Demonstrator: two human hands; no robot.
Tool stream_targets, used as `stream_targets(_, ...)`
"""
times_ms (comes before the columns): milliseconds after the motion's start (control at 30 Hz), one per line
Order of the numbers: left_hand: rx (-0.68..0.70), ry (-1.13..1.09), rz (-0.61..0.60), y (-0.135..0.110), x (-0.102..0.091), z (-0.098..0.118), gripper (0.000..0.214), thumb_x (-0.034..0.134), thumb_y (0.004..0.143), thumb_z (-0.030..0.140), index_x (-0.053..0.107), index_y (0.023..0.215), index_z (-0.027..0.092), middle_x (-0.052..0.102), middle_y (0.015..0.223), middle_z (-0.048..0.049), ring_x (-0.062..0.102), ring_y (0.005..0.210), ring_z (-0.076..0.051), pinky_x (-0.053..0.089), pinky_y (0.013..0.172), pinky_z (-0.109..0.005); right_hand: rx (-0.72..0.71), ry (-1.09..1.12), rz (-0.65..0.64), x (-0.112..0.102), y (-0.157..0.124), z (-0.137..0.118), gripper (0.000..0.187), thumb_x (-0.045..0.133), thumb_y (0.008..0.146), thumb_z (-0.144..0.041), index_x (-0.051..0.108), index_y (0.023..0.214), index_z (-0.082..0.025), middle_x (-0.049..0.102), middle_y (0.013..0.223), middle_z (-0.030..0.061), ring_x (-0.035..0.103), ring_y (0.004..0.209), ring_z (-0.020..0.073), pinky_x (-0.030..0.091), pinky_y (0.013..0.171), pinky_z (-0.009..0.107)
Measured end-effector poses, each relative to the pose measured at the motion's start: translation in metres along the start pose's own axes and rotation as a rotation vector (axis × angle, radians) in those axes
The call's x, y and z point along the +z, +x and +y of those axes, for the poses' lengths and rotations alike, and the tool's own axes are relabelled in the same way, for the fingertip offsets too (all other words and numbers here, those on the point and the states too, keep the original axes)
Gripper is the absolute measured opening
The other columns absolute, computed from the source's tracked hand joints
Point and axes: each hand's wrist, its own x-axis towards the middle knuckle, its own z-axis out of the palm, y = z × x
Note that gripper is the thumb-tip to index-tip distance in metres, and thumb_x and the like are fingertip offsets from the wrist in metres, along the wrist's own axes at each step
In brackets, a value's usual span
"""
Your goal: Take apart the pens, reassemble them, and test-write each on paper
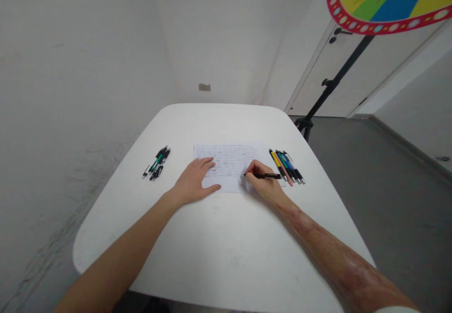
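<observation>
A sheet of paper (229, 150) with many lines of handwriting lies flat on the white table (219, 247). My left hand (196, 180) rests on the paper's left side, palm down, thumb and fingers apart. On the right side of the sheet, my right hand (264, 181) pinches a black pen (268, 176). The pen's tip is at the paper near the lower lines of writing, and its back end points right. Part of the writing is covered by both hands.
Several pens (157, 164), black and green, lie in a pile on the left. Several coloured pens (286, 166) lie side by side on the right. A colourful wheel (384, 2) on a black stand (328, 84) rises beyond the table's right edge. Walls border the left and back.
</observation>
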Motion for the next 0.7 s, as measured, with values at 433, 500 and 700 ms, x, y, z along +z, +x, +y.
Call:
stream_targets(433, -0.001, 0.001, 0.003, -0.0003, -0.0008, -0.0001, 0.073, 0.074, 0.097, 0.062, 0.054, 0.155, 0.023, 0.053, 0.166, -0.0160, 0.051, 0.152, -0.037, 0.038, 0.133, -0.062, -0.016, -0.059, -0.015, 0.0030, -0.0008, 0.0046, 0.016, 0.060, 0.085, -0.025, 0.050, 0.073, -0.024, 0.049, 0.066, -0.0042, 0.043, 0.064, 0.0151, 0.031, 0.061, 0.031)
stream_targets(500, -0.002, 0.002, 0.004, -0.0001, -0.0008, 0.0000, 0.073, 0.074, 0.097, 0.063, 0.054, 0.154, 0.023, 0.053, 0.166, -0.0158, 0.052, 0.152, -0.037, 0.038, 0.133, -0.062, -0.010, -0.054, -0.010, 0.0030, -0.0010, 0.0048, 0.017, 0.060, 0.086, -0.026, 0.050, 0.072, -0.024, 0.048, 0.065, -0.0045, 0.042, 0.064, 0.0151, 0.030, 0.061, 0.031)
stream_targets(700, -0.003, 0.001, -0.002, -0.0002, -0.0010, 0.0008, 0.072, 0.074, 0.097, 0.063, 0.055, 0.154, 0.023, 0.054, 0.165, -0.0156, 0.051, 0.153, -0.037, 0.038, 0.133, -0.062, -0.004, -0.064, 0.000, 0.0024, -0.0011, 0.0053, 0.018, 0.060, 0.085, -0.027, 0.048, 0.072, -0.024, 0.047, 0.064, -0.0046, 0.042, 0.064, 0.0152, 0.029, 0.061, 0.031)
